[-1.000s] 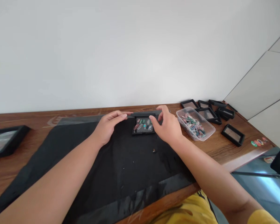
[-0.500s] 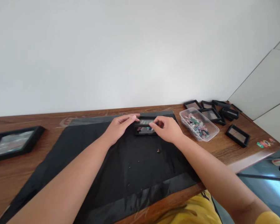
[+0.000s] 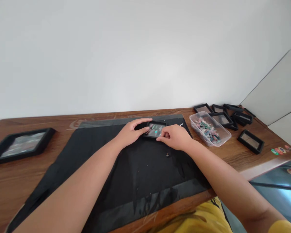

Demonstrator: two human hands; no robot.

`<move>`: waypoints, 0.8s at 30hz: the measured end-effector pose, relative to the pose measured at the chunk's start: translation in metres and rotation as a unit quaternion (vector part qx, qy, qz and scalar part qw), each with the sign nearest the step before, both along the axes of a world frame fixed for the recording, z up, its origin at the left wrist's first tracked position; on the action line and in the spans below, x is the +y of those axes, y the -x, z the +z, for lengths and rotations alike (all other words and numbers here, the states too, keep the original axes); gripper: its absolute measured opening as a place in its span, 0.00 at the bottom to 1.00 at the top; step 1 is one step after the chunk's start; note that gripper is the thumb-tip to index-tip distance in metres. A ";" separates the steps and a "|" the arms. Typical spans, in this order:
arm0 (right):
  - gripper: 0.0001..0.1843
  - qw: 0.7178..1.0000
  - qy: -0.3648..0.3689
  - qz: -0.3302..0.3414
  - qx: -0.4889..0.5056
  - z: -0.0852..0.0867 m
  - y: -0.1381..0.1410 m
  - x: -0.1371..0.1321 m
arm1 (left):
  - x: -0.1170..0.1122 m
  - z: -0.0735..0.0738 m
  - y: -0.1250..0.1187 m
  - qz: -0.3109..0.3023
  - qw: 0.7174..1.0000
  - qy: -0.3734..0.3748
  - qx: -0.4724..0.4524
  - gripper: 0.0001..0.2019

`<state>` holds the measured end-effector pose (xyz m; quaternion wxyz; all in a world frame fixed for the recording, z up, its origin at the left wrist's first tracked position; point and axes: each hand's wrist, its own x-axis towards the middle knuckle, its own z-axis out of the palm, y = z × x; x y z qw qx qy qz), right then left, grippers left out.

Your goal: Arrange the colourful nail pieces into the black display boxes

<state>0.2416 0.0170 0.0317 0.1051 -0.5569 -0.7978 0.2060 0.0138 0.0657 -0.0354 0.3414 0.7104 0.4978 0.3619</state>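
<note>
Rectangular black frame (image 3: 159,123), clear-windowed, coloured pieces (image 3: 156,131) inside, left fingers (image 3: 143,130) parted at one side, right fingers (image 3: 166,130) curled opposite, right grip indeterminable

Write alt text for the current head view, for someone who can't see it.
A person's left hand and right hand touch opposite sides of a small black frame with colored pieces showing inside, on a black mat. To the right are a clear tub of small colored bits and several black frames; another black frame lies at the left.

The case's window (image 3: 156,128) looks smooth, the tub (image 3: 221,131) glossy plastic, the sheet (image 3: 157,173) matt, the tabletop (image 3: 11,181) wood.
</note>
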 end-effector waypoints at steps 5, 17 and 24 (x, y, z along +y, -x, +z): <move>0.13 1.000 0.012 -0.009 0.007 -0.001 0.000 0.001 | 0.001 0.000 0.001 -0.030 0.999 -0.016 0.029 0.26; 0.13 1.000 0.020 -0.023 -0.005 0.000 0.002 0.000 | 0.004 -0.006 0.003 -0.094 0.985 -0.076 0.125 0.25; 0.14 1.000 -0.010 -0.015 0.017 -0.004 -0.001 0.001 | 0.000 0.000 0.001 -0.100 0.988 -0.025 0.119 0.30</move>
